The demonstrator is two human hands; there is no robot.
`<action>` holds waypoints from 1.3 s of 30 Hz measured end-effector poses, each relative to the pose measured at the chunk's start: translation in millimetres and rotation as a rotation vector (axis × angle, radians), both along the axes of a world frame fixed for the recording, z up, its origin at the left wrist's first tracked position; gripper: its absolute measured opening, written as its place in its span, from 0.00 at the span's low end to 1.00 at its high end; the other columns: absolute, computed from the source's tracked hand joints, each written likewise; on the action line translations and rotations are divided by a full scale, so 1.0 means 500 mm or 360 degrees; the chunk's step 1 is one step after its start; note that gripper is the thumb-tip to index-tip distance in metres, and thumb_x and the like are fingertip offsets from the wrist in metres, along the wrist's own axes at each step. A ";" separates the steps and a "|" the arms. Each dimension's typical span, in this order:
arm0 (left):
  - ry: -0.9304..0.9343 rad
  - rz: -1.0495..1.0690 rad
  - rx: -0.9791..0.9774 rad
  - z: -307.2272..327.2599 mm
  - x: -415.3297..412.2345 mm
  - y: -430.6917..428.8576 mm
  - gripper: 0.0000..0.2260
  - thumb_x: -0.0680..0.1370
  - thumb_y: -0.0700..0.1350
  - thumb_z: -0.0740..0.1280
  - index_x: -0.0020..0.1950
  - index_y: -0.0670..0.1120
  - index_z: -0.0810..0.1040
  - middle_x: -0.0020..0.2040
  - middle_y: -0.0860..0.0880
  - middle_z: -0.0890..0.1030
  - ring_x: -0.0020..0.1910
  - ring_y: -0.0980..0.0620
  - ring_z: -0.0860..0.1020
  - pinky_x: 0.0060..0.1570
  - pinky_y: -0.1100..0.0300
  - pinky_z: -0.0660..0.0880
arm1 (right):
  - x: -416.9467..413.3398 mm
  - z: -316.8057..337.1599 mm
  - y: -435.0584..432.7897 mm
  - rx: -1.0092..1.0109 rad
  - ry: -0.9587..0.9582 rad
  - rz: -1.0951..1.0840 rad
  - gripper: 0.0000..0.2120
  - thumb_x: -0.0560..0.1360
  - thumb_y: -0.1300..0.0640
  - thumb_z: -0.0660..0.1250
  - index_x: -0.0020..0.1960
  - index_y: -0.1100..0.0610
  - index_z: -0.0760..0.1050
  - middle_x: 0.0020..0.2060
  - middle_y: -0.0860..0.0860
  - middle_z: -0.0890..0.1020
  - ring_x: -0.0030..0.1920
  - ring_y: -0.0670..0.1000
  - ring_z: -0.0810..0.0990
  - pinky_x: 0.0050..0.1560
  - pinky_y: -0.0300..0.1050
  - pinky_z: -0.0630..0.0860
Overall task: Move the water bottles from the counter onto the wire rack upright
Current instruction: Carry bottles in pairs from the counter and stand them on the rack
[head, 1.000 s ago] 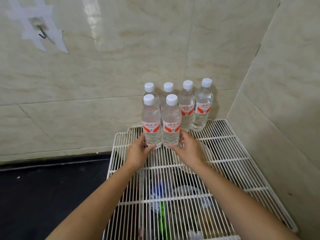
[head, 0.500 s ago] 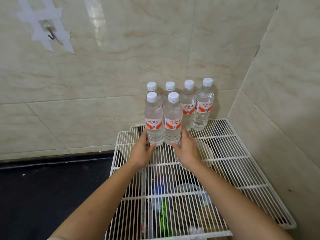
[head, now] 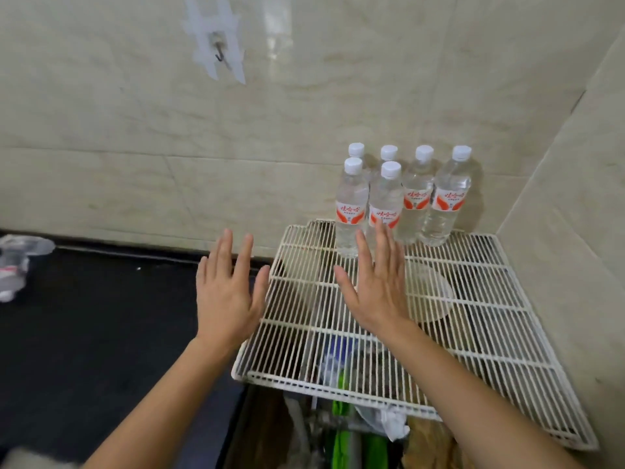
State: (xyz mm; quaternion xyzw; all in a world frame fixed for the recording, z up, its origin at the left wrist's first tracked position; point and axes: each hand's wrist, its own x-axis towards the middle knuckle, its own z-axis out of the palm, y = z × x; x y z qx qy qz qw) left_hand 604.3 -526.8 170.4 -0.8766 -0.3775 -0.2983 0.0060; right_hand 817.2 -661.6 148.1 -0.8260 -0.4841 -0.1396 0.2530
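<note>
On the wire rack (head: 490,336), against the tiled wall (head: 135,130), six water bottles (head: 446,204) are recorded standing upright: four in a back row, two in front at the left. No further bottle is made out on the dark counter (head: 84,326); a blurred pale object (head: 17,265) at its far left cannot be identified. Task is judged complete or nearly so, pending that object.

Left grip (head: 226,296) is held flat, fingers straight and spread, nothing held; it is positioned over the rack's left edge, apart from the bottles. Right grip (head: 375,289) is likewise flat and empty, over the rack. Its fingertips (head: 380,230) overlap the base of the front right bottle (head: 385,198) in view; contact cannot be determined. The front left bottle (head: 351,204) is noted just beside them.
</note>
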 end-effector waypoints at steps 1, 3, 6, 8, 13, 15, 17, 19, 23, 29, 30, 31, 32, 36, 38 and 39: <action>0.0022 0.0082 0.0040 0.002 -0.043 -0.004 0.26 0.83 0.56 0.56 0.79 0.45 0.66 0.79 0.37 0.62 0.77 0.37 0.63 0.72 0.37 0.62 | -0.023 0.003 0.019 0.0007 -0.0027 0.0087 0.37 0.82 0.38 0.54 0.82 0.56 0.49 0.81 0.60 0.45 0.81 0.58 0.41 0.80 0.60 0.43; 0.0059 0.0248 0.0091 0.006 -0.126 -0.010 0.27 0.83 0.56 0.57 0.79 0.45 0.65 0.79 0.37 0.62 0.77 0.37 0.62 0.72 0.37 0.62 | -0.076 0.010 0.057 -0.0005 -0.0072 0.0248 0.36 0.82 0.38 0.55 0.82 0.56 0.51 0.81 0.61 0.47 0.82 0.59 0.43 0.80 0.61 0.46; 0.0076 0.0448 0.0099 0.023 -0.257 -0.010 0.27 0.83 0.57 0.56 0.79 0.45 0.65 0.79 0.37 0.62 0.77 0.36 0.63 0.71 0.36 0.63 | -0.179 0.024 0.109 0.0000 -0.0065 0.0426 0.36 0.81 0.37 0.55 0.82 0.56 0.53 0.81 0.62 0.49 0.81 0.60 0.45 0.79 0.62 0.48; 0.0081 0.0545 0.0150 0.040 -0.342 0.004 0.27 0.83 0.56 0.57 0.78 0.44 0.66 0.78 0.36 0.63 0.76 0.36 0.64 0.70 0.36 0.64 | -0.253 0.032 0.142 0.0029 -0.0082 0.0515 0.36 0.81 0.38 0.56 0.81 0.55 0.54 0.81 0.62 0.51 0.81 0.61 0.47 0.79 0.62 0.48; 0.0081 0.0764 0.0251 0.071 -0.579 0.077 0.27 0.82 0.56 0.58 0.78 0.44 0.66 0.78 0.36 0.63 0.76 0.35 0.65 0.70 0.36 0.63 | -0.471 0.049 0.254 0.0093 -0.0142 0.0701 0.36 0.81 0.38 0.57 0.81 0.55 0.52 0.81 0.62 0.49 0.81 0.61 0.46 0.80 0.61 0.46; 0.0104 0.0837 0.0215 0.069 -0.688 0.108 0.27 0.82 0.57 0.57 0.78 0.45 0.66 0.79 0.36 0.63 0.76 0.35 0.64 0.70 0.35 0.63 | -0.581 0.052 0.310 0.0092 -0.0142 0.0765 0.35 0.81 0.38 0.57 0.81 0.55 0.53 0.81 0.61 0.49 0.81 0.61 0.47 0.79 0.61 0.47; 0.0186 0.0892 0.0149 0.065 -0.793 0.134 0.29 0.82 0.58 0.55 0.79 0.45 0.65 0.79 0.36 0.62 0.77 0.35 0.62 0.69 0.33 0.62 | -0.691 0.049 0.368 0.0072 -0.0153 0.0830 0.35 0.81 0.38 0.56 0.81 0.55 0.54 0.81 0.61 0.49 0.81 0.61 0.47 0.79 0.61 0.48; 0.0249 0.0958 0.0065 0.059 -0.893 0.148 0.29 0.82 0.59 0.53 0.79 0.44 0.65 0.79 0.35 0.62 0.77 0.35 0.62 0.69 0.32 0.62 | -0.795 0.044 0.415 0.0023 -0.0171 0.0924 0.35 0.81 0.38 0.56 0.82 0.56 0.54 0.81 0.62 0.49 0.81 0.61 0.48 0.79 0.63 0.50; 0.0203 0.1102 -0.0081 0.046 -1.056 0.171 0.31 0.81 0.60 0.52 0.79 0.44 0.65 0.78 0.35 0.62 0.76 0.34 0.63 0.69 0.33 0.64 | -0.961 0.036 0.489 -0.0052 -0.0258 0.1103 0.36 0.81 0.37 0.55 0.82 0.55 0.54 0.81 0.62 0.50 0.81 0.61 0.50 0.78 0.64 0.52; 0.0166 0.1181 -0.0236 0.006 -1.194 0.225 0.31 0.81 0.61 0.51 0.80 0.46 0.63 0.79 0.36 0.62 0.77 0.36 0.62 0.71 0.35 0.63 | -1.109 0.003 0.595 -0.0141 -0.0231 0.1176 0.37 0.80 0.36 0.56 0.82 0.55 0.55 0.81 0.62 0.49 0.81 0.61 0.50 0.78 0.64 0.51; 0.0158 0.1197 -0.0262 -0.005 -1.211 0.234 0.31 0.81 0.61 0.51 0.80 0.46 0.63 0.79 0.36 0.62 0.77 0.36 0.62 0.71 0.35 0.63 | -1.128 -0.006 0.614 -0.0157 -0.0221 0.1178 0.37 0.80 0.36 0.56 0.82 0.55 0.54 0.81 0.62 0.49 0.81 0.61 0.50 0.78 0.63 0.51; 0.0153 0.1212 -0.0297 -0.018 -1.229 0.246 0.31 0.81 0.61 0.50 0.80 0.47 0.63 0.79 0.37 0.62 0.77 0.37 0.62 0.72 0.36 0.63 | -1.146 -0.017 0.635 -0.0170 -0.0207 0.1177 0.37 0.80 0.36 0.56 0.82 0.55 0.54 0.81 0.62 0.49 0.81 0.61 0.50 0.78 0.63 0.51; 0.0155 0.1222 -0.0337 -0.031 -1.248 0.261 0.31 0.81 0.62 0.49 0.80 0.47 0.62 0.79 0.37 0.61 0.78 0.37 0.62 0.72 0.36 0.63 | -1.164 -0.029 0.657 -0.0185 -0.0192 0.1173 0.37 0.80 0.36 0.55 0.82 0.55 0.54 0.81 0.62 0.49 0.81 0.61 0.50 0.79 0.63 0.51; 0.0225 0.1226 -0.0405 -0.070 -1.327 0.377 0.32 0.81 0.63 0.47 0.81 0.48 0.61 0.80 0.38 0.61 0.78 0.38 0.61 0.73 0.37 0.63 | -1.233 -0.070 0.773 -0.0254 -0.0182 0.1172 0.38 0.80 0.35 0.54 0.82 0.55 0.52 0.81 0.62 0.48 0.81 0.61 0.49 0.79 0.62 0.51; 0.0232 0.1228 -0.0417 -0.075 -1.361 0.463 0.32 0.81 0.63 0.47 0.81 0.48 0.60 0.81 0.39 0.59 0.79 0.39 0.60 0.74 0.38 0.61 | -1.263 -0.086 0.850 -0.0251 -0.0159 0.1169 0.38 0.80 0.35 0.54 0.82 0.55 0.52 0.81 0.62 0.49 0.81 0.61 0.50 0.79 0.62 0.51; 0.0231 0.1228 -0.0415 -0.075 -1.377 0.512 0.32 0.81 0.63 0.47 0.81 0.48 0.59 0.81 0.39 0.58 0.80 0.40 0.58 0.75 0.39 0.60 | -1.275 -0.093 0.893 -0.0245 -0.0140 0.1158 0.38 0.80 0.35 0.55 0.82 0.55 0.53 0.81 0.62 0.49 0.81 0.61 0.50 0.79 0.62 0.51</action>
